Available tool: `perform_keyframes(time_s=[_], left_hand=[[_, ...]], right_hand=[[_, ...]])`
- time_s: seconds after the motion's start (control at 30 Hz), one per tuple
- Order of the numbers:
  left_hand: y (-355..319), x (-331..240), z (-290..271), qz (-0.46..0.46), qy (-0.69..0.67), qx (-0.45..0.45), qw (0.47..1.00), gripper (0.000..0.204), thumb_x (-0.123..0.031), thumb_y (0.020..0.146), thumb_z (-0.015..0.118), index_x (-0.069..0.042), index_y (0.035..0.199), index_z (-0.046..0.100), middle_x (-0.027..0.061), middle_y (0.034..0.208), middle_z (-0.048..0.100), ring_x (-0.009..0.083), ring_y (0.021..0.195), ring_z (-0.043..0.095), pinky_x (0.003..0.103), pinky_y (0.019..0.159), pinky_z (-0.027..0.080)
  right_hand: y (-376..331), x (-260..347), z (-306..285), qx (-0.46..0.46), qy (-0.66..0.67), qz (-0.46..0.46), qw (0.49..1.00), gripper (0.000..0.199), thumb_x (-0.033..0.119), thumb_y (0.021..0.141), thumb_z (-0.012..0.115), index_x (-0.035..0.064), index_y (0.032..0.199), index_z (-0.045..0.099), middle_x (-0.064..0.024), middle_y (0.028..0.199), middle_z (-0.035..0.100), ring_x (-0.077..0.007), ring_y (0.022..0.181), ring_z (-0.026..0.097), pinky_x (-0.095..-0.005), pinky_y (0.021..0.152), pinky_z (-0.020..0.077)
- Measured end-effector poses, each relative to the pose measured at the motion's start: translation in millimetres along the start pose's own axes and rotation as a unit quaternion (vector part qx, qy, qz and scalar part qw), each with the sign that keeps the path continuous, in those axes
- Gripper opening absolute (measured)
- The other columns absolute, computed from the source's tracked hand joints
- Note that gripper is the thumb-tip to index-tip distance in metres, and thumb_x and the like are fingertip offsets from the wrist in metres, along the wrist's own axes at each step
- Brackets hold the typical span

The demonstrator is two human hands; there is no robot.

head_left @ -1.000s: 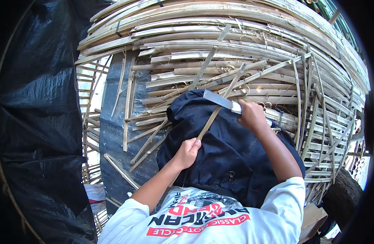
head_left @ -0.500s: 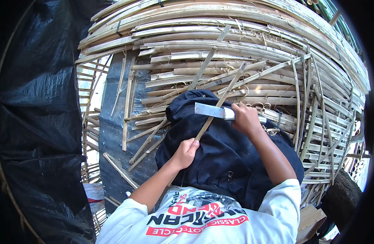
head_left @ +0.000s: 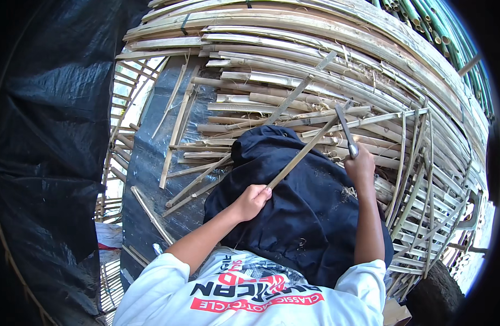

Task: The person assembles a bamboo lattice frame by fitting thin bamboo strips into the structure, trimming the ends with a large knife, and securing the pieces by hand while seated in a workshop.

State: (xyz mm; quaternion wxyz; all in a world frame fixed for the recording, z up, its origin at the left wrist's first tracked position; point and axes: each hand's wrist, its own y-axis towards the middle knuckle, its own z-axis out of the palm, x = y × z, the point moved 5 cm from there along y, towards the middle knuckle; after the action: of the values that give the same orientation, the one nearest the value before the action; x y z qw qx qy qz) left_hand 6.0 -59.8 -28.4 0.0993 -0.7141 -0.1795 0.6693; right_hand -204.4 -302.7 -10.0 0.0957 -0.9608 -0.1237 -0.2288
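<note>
Dressed in a white short-sleeved T-shirt with black and red block lettering and a red band; bare at left hand and right hand; draped farther out in creased black cloth.

Room above cloth, stick across

The bare right hand hides most of the grey metal knife's handle from us, and we cannot tell whether the blade touches the thin tan bamboo strip. The strip's lower part disappears into the bare left hand. Pale curled shavings on the loose black cloth are too small for us to count. We see the white printed shirt and brown cardboard box cut off by the lower edge.
</note>
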Motion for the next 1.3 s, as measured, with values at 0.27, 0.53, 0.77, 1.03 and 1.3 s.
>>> perform_keyframes(time_s=[0.27, 0.53, 0.77, 1.03, 1.3], left_hand=[[-6, -28, -10, -0.149, -0.019, 0.1, 0.984, 0.034, -0.028, 0.101, 0.044, -0.007, 0.075, 0.05, -0.0034, 0.059, 0.042, 0.0068, 0.048, 0.039, 0.025, 0.045, 0.032], [-41, -72, 16, -0.008, 0.403, 0.085, 0.911, 0.033, -0.033, 0.092, 0.061, -0.001, 0.086, 0.067, 0.0148, 0.066, 0.059, 0.0195, 0.059, 0.054, 0.035, 0.06, 0.043], [-69, -79, 46, 0.0, 0.587, 0.115, 0.802, 0.032, -0.039, 0.089, 0.064, -0.009, 0.101, 0.066, 0.0154, 0.092, 0.066, 0.0342, 0.089, 0.064, 0.043, 0.079, 0.051], [-127, -270, 160, 0.458, 0.074, 0.235, 0.854, 0.052, -0.043, 0.093, 0.061, -0.002, 0.124, 0.057, 0.0196, 0.124, 0.058, 0.0345, 0.115, 0.059, 0.052, 0.097, 0.045], [-161, -315, 264, 0.463, -0.303, 0.501, 0.665, 0.061, -0.049, 0.099, 0.042, -0.001, 0.136, 0.047, 0.0216, 0.13, 0.054, 0.0345, 0.125, 0.051, 0.061, 0.103, 0.034]], right_hand=[[-138, -22, 4, 0.049, 0.337, 0.003, 0.94, 0.015, 0.002, 0.075, 0.067, 0.0019, 0.077, 0.053, -0.009, 0.06, 0.054, -0.021, 0.052, 0.059, -0.0347, 0.049, 0.0453], [-155, -71, 32, -0.011, 0.638, 0.103, 0.763, 0.015, 0.011, 0.085, 0.072, 0.0003, 0.086, 0.061, -0.0072, 0.07, 0.062, -0.0123, 0.049, 0.057, -0.0255, 0.045, 0.046], [-162, -52, 23, -0.058, 0.731, 0.027, 0.679, 0.017, 0.007, 0.084, 0.073, 0.002, 0.079, 0.057, -0.0177, 0.094, 0.069, -0.0139, 0.063, 0.065, -0.0253, 0.053, 0.0515], [-155, -82, 32, -0.159, 0.747, 0.13, 0.633, 0.015, 0.003, 0.085, 0.07, 0.0059, 0.08, 0.056, -0.0047, 0.078, 0.064, -0.0155, 0.061, 0.066, -0.0277, 0.057, 0.0534], [-151, -91, 19, -0.17, 0.768, 0.161, 0.596, 0.016, 0.0, 0.084, 0.069, 0.0058, 0.082, 0.054, -0.0111, 0.085, 0.066, -0.0173, 0.06, 0.065, -0.0292, 0.058, 0.0553]])
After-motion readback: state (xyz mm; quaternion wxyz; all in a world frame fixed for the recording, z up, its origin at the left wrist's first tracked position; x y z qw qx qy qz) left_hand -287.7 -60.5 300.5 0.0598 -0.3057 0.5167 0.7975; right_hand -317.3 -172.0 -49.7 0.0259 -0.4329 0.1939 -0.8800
